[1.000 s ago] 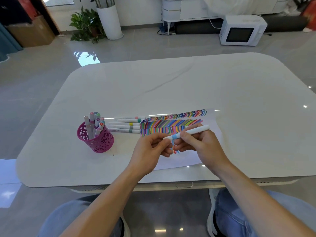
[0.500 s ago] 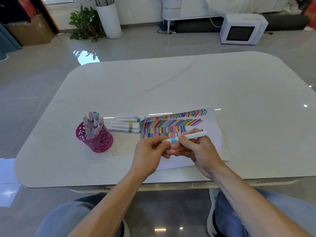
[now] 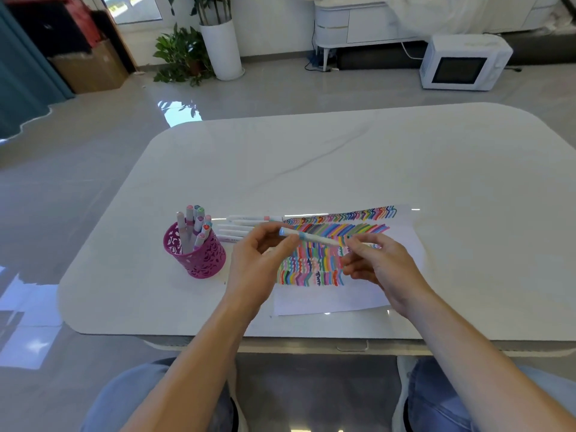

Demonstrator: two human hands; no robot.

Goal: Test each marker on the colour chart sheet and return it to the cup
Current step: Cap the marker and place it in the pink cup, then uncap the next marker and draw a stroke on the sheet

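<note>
White table (image 3: 343,166), mid-frame: your left hand (image 3: 258,260) pinches one marker (image 3: 314,238) over the chart sheet (image 3: 327,300). The marker lies near level, blue end toward the cup (image 3: 199,257) at left. Your right hand (image 3: 377,265) is curled at the marker's other end, grip unclear.

The marker (image 3: 311,237) between my left hand (image 3: 258,260) and right hand (image 3: 380,266) is white, banded and capped pale blue. Beneath them the white sheet (image 3: 327,297) carries rows of many-coloured strokes; left of both, a magenta filigree cup (image 3: 199,257).
</note>
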